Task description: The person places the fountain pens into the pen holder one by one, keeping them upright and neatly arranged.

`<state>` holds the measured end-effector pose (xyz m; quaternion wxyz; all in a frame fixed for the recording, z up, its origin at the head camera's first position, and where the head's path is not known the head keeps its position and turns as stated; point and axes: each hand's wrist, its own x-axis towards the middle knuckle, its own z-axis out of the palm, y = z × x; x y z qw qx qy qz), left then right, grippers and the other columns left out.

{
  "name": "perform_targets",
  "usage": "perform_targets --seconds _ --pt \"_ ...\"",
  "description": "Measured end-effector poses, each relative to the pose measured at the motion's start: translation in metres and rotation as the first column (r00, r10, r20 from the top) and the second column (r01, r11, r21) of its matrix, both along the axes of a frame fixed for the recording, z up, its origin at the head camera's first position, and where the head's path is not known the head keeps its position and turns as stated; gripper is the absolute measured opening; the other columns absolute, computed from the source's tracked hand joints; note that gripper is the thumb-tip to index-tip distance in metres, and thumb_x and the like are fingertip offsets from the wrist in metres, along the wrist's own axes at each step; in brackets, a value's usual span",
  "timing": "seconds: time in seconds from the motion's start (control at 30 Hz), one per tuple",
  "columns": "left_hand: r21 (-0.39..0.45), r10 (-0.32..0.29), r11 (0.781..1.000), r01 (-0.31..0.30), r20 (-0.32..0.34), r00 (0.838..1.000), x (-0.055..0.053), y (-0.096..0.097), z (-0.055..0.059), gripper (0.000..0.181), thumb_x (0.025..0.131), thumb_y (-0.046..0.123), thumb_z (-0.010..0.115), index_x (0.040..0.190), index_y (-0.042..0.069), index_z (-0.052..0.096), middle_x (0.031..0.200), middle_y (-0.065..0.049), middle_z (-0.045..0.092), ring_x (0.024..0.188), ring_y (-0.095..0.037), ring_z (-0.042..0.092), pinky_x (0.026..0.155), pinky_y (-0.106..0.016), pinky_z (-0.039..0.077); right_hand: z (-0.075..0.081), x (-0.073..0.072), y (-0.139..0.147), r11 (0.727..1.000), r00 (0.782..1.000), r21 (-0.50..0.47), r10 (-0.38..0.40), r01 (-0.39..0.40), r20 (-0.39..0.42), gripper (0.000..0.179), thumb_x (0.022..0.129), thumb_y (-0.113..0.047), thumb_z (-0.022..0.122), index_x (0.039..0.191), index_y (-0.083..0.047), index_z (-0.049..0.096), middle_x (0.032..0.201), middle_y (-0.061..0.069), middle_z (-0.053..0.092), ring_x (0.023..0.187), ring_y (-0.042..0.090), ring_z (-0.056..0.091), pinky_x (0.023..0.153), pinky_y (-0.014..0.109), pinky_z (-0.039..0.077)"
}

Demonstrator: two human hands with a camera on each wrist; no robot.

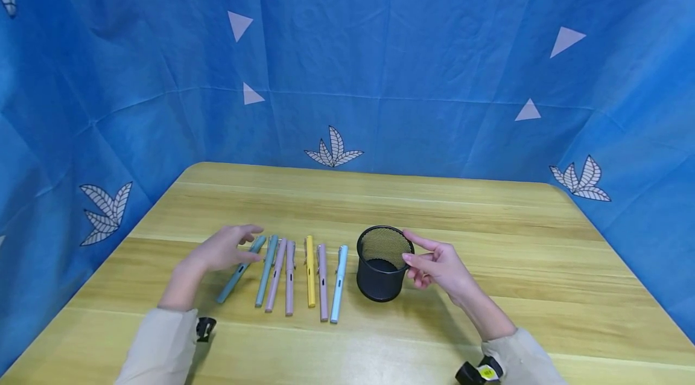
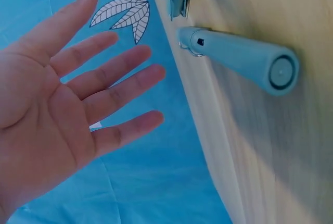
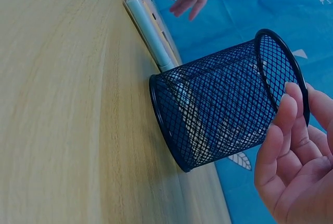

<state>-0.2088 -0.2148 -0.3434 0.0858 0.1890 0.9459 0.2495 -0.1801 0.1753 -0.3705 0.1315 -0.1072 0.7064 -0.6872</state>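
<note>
Pinching the rim of the black wire-mesh cylindrical cup (image 1: 374,283) with my right hand (image 1: 438,261), I do best to keep that grip light, since the cup looks hollow and light enough, I judge, to tip if I pull sideways. It stands upright, or nearly so, on the pale wood-grain worktop (image 1: 548,264), right of the row of pens; whether its base sits fully flat I cannot tell. For my left hand (image 1: 224,250), care matters more: the slanted teal pen (image 1: 241,270) lies closest, its clip end near the upright-lying teal pen (image 1: 266,271), so a pinch square across the barrel seems safer than a sweep, which could roll both. Beyond them lie two slim lilac pens (image 1: 289,282), a yellow pen (image 1: 311,276), another lilac pen (image 1: 323,285) and a light blue pen (image 1: 339,282), the last just beside the cup, so I should avoid nudging the cup leftward. As for the hands, my left has its fingers spread well apart, palm bare, holding nothing; the left wrist view shows it clear of the slanted pen. My right has thumb and fingers bent together on the right side of the rim, with the mesh wall below uncovered.
</note>
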Motion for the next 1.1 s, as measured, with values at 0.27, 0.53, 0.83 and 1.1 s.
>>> perform_targets --seconds 0.27,0.53,0.83,1.1 --pt "0.027 0.0 1.0 -0.002 0.069 0.998 -0.006 -0.008 -0.001 0.058 0.079 0.013 0.068 0.125 -0.01 0.042 0.111 -0.028 0.052 0.102 -0.042 0.049 0.082 -0.046 0.046 0.001 0.0 0.0 1.0 1.0 0.002 -0.006 0.006 0.005 0.059 0.086 -0.01 0.059 0.137 -0.002 0.031 0.057 0.006 0.061 0.044 0.009 0.054 0.044 0.02 0.046" --pt "0.093 -0.02 0.996 0.008 0.122 0.992 -0.013 -0.018 -0.007 0.061 0.077 0.012 0.07 0.124 -0.013 0.04 0.107 -0.028 0.053 0.099 -0.04 0.052 0.077 -0.041 0.049 0.001 0.0 -0.001 1.0 1.0 0.0 -0.007 0.007 0.012 0.059 0.086 -0.01 0.06 0.137 -0.001 0.031 0.057 0.007 0.061 0.043 0.009 0.054 0.044 0.02 0.046" --pt "0.183 -0.065 0.983 0.016 0.267 0.961 -0.027 -0.033 -0.006 0.059 0.08 0.009 0.067 0.126 -0.013 0.038 0.099 -0.02 0.056 0.084 -0.027 0.056 0.067 -0.037 0.049 0.0 0.001 0.0 1.0 0.999 0.013 -0.019 0.019 0.034 0.061 0.085 -0.014 0.062 0.138 -0.005 0.032 0.058 0.009 0.061 0.043 0.011 0.054 0.044 0.022 0.047" --pt "0.203 -0.066 0.979 -0.016 0.388 0.919 -0.038 -0.041 -0.009 0.061 0.081 0.009 0.065 0.13 -0.008 0.034 0.081 -0.011 0.056 0.065 -0.022 0.053 0.057 -0.034 0.045 -0.001 0.001 0.0 1.0 1.0 0.013 -0.014 0.013 0.028 0.062 0.086 -0.015 0.061 0.138 -0.004 0.031 0.058 0.01 0.061 0.044 0.011 0.054 0.045 0.023 0.048"
